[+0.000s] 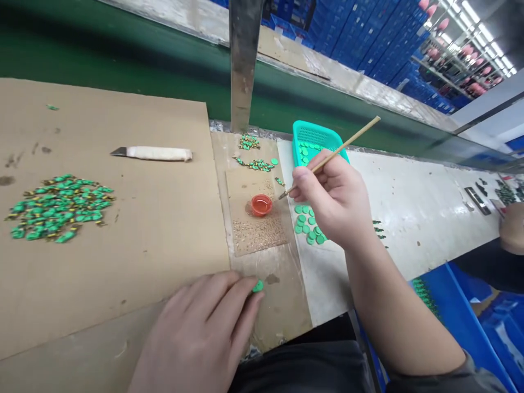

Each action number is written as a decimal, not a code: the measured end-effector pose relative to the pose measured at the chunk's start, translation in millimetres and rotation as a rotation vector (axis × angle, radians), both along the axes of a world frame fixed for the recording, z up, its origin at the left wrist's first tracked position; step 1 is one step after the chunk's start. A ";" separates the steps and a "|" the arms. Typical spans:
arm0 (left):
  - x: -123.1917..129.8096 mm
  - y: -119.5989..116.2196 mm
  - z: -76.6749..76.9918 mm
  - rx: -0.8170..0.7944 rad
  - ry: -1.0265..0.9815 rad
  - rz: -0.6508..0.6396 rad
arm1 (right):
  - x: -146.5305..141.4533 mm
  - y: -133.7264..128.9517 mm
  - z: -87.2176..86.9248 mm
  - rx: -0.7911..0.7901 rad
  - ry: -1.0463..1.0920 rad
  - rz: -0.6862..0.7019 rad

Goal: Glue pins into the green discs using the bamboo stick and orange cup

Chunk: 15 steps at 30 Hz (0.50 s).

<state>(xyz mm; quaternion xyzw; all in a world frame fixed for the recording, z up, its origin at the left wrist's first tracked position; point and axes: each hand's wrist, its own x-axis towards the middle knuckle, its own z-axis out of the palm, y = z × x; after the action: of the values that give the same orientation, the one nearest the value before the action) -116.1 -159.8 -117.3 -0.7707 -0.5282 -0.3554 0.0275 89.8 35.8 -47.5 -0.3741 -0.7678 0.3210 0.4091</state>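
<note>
My left hand (204, 322) is closed near the bench's front edge, pinching a small green disc (257, 286) between thumb and forefinger. In my right hand (338, 191) is a thin wooden stick, probably a brush (354, 136), held like a pen with its dark tip pointing down and left. That tip hovers just right of a small red cup (261, 205) of liquid, which stands on a speckled cardboard piece (257, 234). Loose green discs (311, 229) lie below my right hand. Behind it, a turquoise basket (301, 126) holds more discs, partly hidden by the hand.
On the cardboard sheet (164, 229) at left lie a heap of small green-and-gold pieces (61, 207) and a knife with a wrapped handle (158, 153). Smaller piles (249, 142) sit behind the cup. A metal post (243, 65) rises at the back. Another person's arm (512, 229) is at far right.
</note>
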 end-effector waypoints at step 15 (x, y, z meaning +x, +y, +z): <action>-1.8 -34.5 -46.5 -0.010 0.034 -0.095 | -22.5 3.9 -19.4 0.385 -0.238 0.045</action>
<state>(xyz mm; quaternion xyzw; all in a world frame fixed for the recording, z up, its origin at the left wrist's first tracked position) -117.9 -194.3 -163.7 -0.8011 -0.4920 -0.3405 0.0157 67.3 39.7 -66.9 -0.3073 -0.8659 0.1313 0.3722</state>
